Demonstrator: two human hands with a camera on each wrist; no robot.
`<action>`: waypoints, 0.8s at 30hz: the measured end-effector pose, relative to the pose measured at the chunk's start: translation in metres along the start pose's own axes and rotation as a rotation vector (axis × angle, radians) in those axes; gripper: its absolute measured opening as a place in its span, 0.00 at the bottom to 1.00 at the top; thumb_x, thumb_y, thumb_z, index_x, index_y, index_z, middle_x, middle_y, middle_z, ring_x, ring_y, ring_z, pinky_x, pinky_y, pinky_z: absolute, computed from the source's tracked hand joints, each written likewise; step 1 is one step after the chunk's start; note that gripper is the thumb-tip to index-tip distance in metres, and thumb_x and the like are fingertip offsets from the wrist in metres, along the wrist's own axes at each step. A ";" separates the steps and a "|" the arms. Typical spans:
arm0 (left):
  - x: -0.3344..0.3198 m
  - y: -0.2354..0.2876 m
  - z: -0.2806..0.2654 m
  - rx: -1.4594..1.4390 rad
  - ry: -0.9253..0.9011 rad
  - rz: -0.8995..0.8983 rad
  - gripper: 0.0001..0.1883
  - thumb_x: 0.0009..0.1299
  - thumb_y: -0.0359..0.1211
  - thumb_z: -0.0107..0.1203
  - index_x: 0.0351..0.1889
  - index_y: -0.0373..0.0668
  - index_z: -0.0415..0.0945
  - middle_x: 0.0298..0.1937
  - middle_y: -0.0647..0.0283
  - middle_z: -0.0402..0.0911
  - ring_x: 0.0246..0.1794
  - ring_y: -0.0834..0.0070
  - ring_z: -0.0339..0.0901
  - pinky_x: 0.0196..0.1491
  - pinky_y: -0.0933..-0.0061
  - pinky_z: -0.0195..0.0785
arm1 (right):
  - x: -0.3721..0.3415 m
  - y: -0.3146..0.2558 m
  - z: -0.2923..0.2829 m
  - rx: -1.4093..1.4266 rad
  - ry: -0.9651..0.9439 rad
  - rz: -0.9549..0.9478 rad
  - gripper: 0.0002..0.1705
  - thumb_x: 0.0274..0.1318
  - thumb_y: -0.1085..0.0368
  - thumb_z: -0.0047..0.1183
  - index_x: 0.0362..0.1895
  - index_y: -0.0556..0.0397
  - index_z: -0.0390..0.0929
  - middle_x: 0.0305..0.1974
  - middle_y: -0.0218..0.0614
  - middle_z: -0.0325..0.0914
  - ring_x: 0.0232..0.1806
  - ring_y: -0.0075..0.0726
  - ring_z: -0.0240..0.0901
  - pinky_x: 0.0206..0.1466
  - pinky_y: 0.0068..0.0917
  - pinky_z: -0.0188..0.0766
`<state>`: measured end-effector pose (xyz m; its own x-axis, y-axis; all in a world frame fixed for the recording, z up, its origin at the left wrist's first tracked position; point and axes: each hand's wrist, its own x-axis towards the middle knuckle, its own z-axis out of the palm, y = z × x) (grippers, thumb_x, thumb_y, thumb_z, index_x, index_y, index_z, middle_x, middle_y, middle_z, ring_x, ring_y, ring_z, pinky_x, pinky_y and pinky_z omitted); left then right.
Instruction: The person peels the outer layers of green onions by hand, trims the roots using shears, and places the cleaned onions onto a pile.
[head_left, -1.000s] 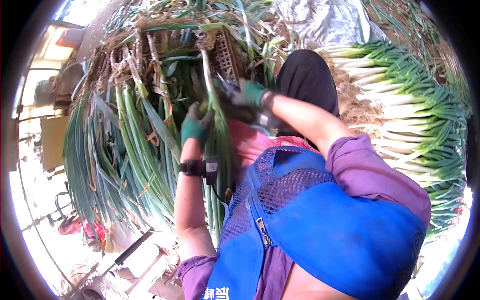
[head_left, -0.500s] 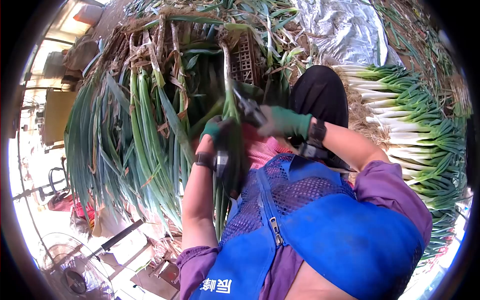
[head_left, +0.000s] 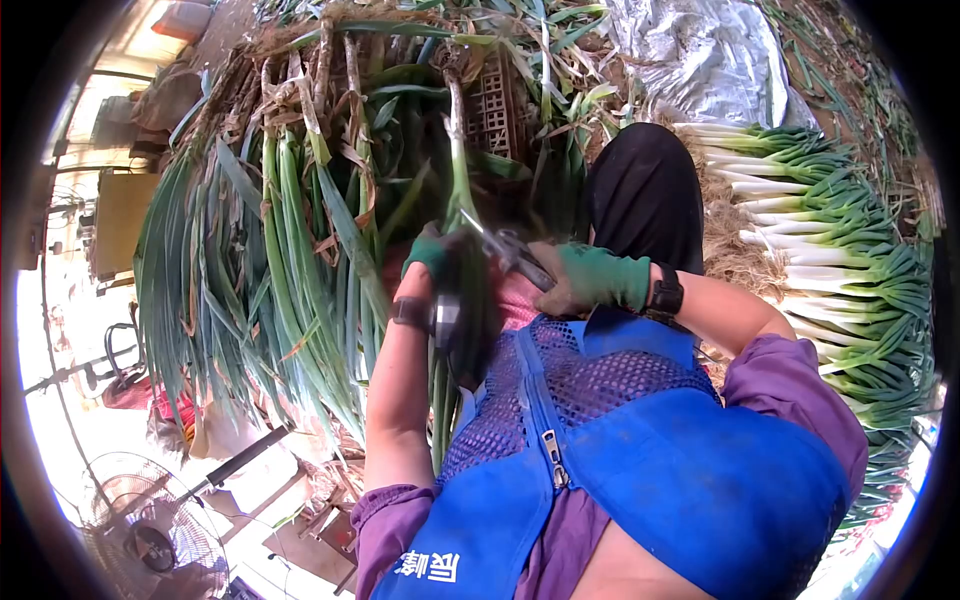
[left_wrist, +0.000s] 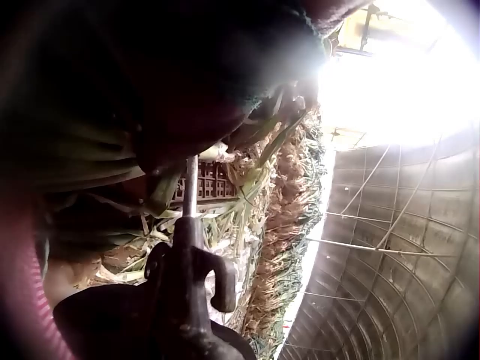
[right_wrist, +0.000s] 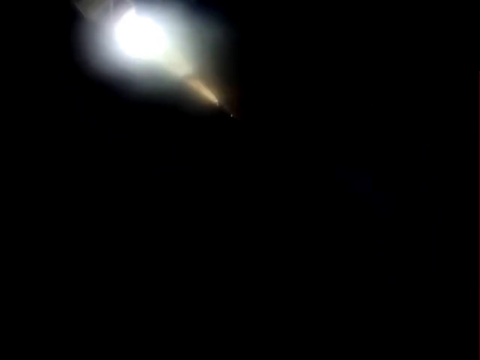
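Green gloves on both hands: left hand (head_left: 427, 252) curled round a long green stalk (head_left: 456, 130); right hand (head_left: 592, 276) wrapped round a metal-nozzled tool (head_left: 515, 255), tip at the stalk. At right, beyond the dark-clad knee (head_left: 647, 185), a long row of white-stemmed stalks (head_left: 800, 222), apparently finished. At left, a thick heap of stalks (head_left: 235, 275) with dry brown leaves, apparently unfinished. Held stalk seemingly midway, brownish near the root. Right wrist view too dark to read.
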<state>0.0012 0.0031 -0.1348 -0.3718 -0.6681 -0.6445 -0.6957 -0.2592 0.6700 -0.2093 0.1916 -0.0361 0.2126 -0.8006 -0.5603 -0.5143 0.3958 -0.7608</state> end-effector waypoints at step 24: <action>-0.025 0.004 -0.003 0.044 -0.037 -0.005 0.18 0.67 0.39 0.61 0.50 0.38 0.80 0.38 0.65 0.84 0.35 0.77 0.80 0.40 0.73 0.74 | 0.041 0.010 0.002 -0.091 0.234 -0.010 0.31 0.45 0.50 0.60 0.49 0.57 0.72 0.39 0.54 0.81 0.43 0.51 0.81 0.46 0.42 0.75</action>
<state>0.0097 0.0172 -0.1148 -0.3900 -0.6407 -0.6614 -0.7236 -0.2310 0.6504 -0.2038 0.1636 -0.0672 0.0250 -0.8909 -0.4535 -0.5880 0.3537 -0.7274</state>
